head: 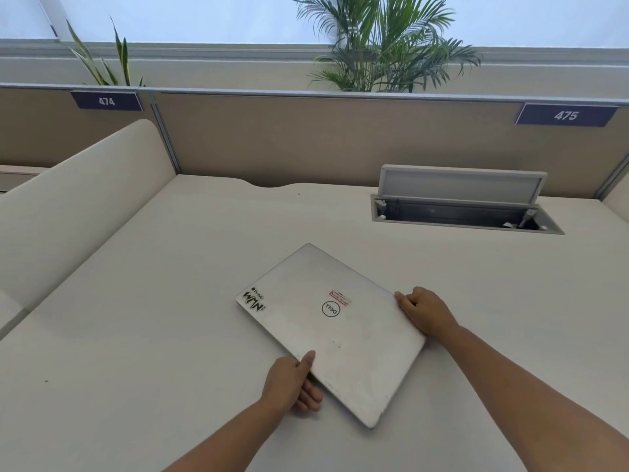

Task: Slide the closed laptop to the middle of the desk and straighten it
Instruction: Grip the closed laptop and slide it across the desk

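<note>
A closed silver laptop [332, 330] with stickers on its lid lies on the white desk [136, 301], turned at an angle so one corner points away from me. My left hand [292, 381] grips its near left edge, thumb on the lid and fingers under the edge. My right hand [427, 311] holds the right edge near the far right corner, fingers curled over it.
An open cable hatch [463, 207] with its lid raised sits in the desk at the back right. A beige partition [340, 137] closes the back, a curved cream divider [78, 202] the left. Plants stand behind the partition.
</note>
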The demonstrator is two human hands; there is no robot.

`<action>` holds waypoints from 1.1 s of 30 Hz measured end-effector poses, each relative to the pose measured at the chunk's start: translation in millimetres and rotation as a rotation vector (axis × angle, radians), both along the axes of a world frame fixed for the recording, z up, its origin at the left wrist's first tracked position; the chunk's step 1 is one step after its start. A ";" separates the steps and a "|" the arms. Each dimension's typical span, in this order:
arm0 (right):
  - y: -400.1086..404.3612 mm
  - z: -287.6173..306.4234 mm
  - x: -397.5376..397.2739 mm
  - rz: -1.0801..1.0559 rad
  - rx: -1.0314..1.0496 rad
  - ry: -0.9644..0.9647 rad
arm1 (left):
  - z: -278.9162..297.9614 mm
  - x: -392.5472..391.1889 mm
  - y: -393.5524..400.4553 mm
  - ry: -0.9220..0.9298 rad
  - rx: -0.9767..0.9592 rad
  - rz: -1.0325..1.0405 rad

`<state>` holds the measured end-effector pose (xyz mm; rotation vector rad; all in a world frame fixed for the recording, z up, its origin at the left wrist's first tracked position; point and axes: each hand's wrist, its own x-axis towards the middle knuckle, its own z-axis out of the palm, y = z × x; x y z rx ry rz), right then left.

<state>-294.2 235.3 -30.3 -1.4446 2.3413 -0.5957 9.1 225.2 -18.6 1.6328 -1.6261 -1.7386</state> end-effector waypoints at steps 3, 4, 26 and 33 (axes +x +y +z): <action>-1.5 2.3 -0.4 0.031 0.023 0.036 | 0.7 0.7 -1.2 -0.012 0.017 0.004; -1.7 2.9 -0.5 0.043 0.038 0.054 | 1.0 0.4 -1.8 -0.009 0.026 0.007; 47.9 11.0 47.6 -0.247 -0.143 0.156 | 11.4 -2.0 -8.8 -0.038 0.126 -0.044; 76.1 11.9 73.5 -0.368 -0.261 -0.002 | 32.9 0.4 -29.8 -0.269 0.178 -0.487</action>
